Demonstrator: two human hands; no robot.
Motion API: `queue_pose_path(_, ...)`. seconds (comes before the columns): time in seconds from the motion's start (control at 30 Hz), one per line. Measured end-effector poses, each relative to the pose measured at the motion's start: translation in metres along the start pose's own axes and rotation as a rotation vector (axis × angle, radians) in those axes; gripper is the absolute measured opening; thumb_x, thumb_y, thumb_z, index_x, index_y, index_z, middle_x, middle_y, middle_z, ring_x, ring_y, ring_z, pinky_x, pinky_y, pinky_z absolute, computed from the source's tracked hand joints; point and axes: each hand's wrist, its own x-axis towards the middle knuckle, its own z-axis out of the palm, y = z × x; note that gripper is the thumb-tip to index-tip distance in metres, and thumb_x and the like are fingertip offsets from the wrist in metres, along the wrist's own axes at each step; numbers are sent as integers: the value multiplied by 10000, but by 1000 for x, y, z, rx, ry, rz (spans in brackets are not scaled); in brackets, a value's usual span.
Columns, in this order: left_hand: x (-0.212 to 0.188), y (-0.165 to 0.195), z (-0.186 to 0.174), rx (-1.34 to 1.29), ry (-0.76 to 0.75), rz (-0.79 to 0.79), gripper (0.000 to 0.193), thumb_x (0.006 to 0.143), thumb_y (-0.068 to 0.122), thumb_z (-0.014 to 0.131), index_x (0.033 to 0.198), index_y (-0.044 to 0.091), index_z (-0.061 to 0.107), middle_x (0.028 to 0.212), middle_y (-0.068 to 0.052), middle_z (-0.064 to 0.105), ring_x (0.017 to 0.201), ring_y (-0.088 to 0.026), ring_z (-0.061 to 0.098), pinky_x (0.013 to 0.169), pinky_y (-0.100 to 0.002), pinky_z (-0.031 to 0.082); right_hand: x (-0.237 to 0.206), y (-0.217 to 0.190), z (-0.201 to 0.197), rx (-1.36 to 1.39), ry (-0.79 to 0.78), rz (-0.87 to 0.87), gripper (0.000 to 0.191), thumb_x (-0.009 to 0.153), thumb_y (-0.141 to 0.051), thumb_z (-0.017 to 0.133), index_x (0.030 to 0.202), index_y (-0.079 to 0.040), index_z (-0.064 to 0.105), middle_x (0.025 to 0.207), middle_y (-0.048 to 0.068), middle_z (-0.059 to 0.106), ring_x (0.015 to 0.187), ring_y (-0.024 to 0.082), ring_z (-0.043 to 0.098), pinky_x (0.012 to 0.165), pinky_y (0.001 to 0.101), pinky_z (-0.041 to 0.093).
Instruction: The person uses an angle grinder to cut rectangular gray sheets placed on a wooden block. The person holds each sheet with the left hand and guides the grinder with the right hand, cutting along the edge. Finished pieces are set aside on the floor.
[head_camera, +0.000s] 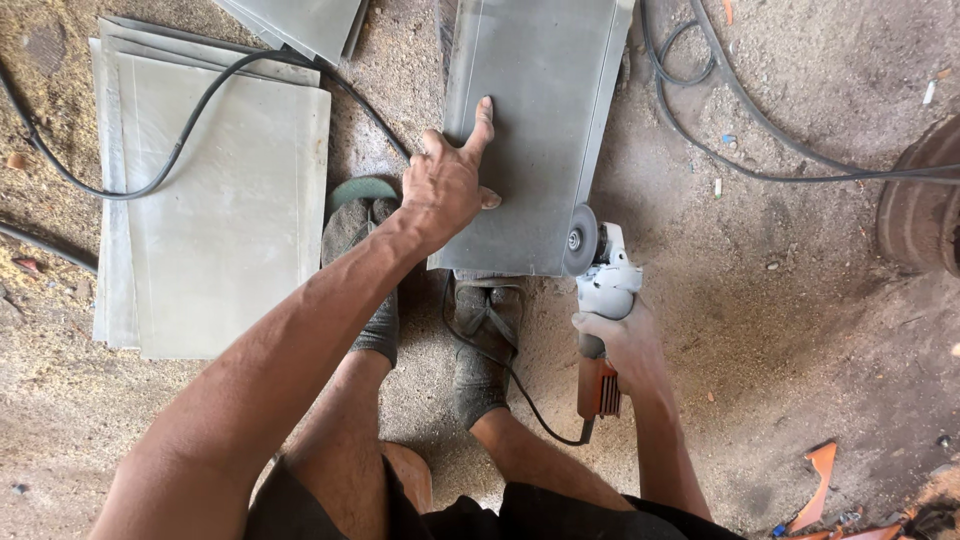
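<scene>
Left hand (447, 190) presses flat, fingers spread, on a smooth grey metal sheet (540, 120) lying on the dusty, sawdust-strewn floor (800, 330). Right hand (625, 345) is clenched around the orange-and-grey angle grinder (600, 320), its round disc (581, 240) sitting right at the sheet's near right corner. The sheet's far end runs out of view at the top. A stack of flat grey panels (220, 200) lies to the left, with a black cable (190, 120) looped over it. The person's worn shoes (480, 350) sit just below the sheet, one partly hidden by the forearm.
</scene>
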Motion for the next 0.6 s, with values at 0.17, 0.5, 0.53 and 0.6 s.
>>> queue_pose_path(0.17,1,-1,2,-22,-5,6,1211,785,480,852,1606,414,-35,1175,-282,473,916,-374,658,761,-430,632,1,21,0,-3,-39,30,483,668,-181,755,1090,16,628,862,137,700,746,232,686,668,406,570)
queue_pose_path(0.5,1,-1,-1,-19,-16,12,1203,823,483,833,1593,391,-86,1254,-342,420,960,-417,635,809,-470,615,-11,58,2,91,-133,26,498,644,-153,750,1082,27,597,802,133,674,663,244,688,585,366,605)
queue_pose_path(0.53,0,-1,-2,-17,-15,9,1200,826,481,828,1594,391,-90,1261,-342,421,964,-414,638,820,-468,611,-8,56,2,107,-133,2,504,649,-164,754,1087,25,591,808,131,664,669,238,686,589,368,609)
queue_pose_path(0.6,-3,0,-4,-16,-31,4,1195,832,477,817,1596,390,-98,1275,-341,424,972,-408,644,843,-465,603,-6,51,-2,138,-131,-24,518,658,-187,763,1096,19,580,820,128,645,680,225,683,598,371,618)
